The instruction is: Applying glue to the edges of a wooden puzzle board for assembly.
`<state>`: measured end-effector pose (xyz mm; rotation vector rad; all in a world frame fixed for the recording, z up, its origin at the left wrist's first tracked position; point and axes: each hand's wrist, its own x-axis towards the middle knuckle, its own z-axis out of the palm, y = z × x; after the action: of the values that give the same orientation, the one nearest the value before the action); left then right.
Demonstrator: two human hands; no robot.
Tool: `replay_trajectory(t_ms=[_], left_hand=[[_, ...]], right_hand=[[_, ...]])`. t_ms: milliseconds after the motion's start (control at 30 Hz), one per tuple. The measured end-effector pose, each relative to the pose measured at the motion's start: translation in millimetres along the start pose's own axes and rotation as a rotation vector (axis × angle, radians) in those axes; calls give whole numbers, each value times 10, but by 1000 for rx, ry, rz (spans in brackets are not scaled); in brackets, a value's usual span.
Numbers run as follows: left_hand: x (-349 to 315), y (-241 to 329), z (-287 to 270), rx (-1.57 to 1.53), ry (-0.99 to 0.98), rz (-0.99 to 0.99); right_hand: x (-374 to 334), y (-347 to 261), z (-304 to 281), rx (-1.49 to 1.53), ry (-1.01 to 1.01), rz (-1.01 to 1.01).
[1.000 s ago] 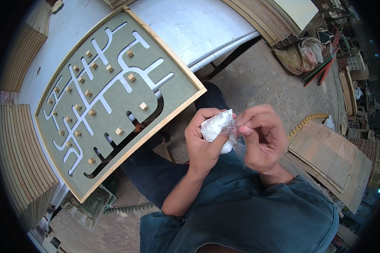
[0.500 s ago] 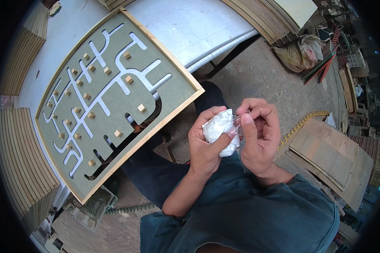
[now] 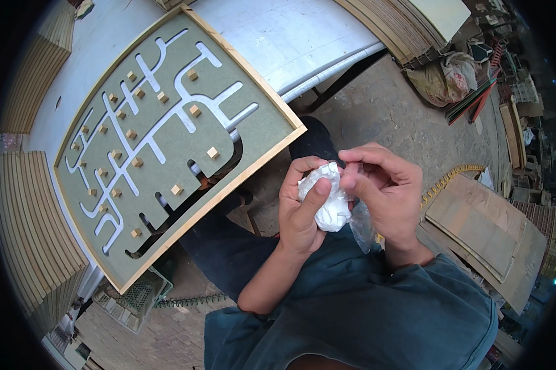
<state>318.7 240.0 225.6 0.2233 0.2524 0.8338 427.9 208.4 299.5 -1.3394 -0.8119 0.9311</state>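
My left hand (image 3: 302, 206) is wrapped round a white, crumpled bundle (image 3: 333, 209), its thumb pressed across the front. Clear plastic film (image 3: 362, 227) covers part of the bundle, and a loose flap of it hangs down on the right. At the bundle's upper right edge, the thumb and forefinger of my right hand (image 3: 389, 185) are pinched on the film. What the bundle is made of I cannot make out. Both hands are above my lap, right of a framed wooden board (image 3: 241, 134) with branching slots and several small wooden blocks standing on it.
The board lies on a white table (image 3: 259, 31) and overhangs its near edge. Stacks of panels (image 3: 37, 228) line the left; another stack (image 3: 395, 28) stands at the far right. A green crate (image 3: 143, 295), a yellow coiled hose (image 3: 441, 185) and plywood sheets (image 3: 475, 228) are lower down.
My right fingers have shifted up slightly along the bundle. The plastic film, stretched between the hands before, now hangs in a loose flap below. More of the white bundle shows.
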Motion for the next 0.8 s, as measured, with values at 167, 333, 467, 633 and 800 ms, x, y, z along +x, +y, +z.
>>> replay_trajectory(t_ms=[167,333,467,633,800], left_hand=[[-6,7,8,39,-23,-1],[-9,-13,43,-135,17,7],[-11,-7,19,-169,-3,3],[-5,-2,-7,-286,-127,-38],[23,18,-75,-334,-194,-84]], right_hand=[[27,-8,-43,-66,-101,-59],[25,8,-4,-76,-71,-55],[9,-15,6,-65,-61,-2],[42,5,-26,-110,-127,-101],[37,-72,-12,-80,-156,-8]])
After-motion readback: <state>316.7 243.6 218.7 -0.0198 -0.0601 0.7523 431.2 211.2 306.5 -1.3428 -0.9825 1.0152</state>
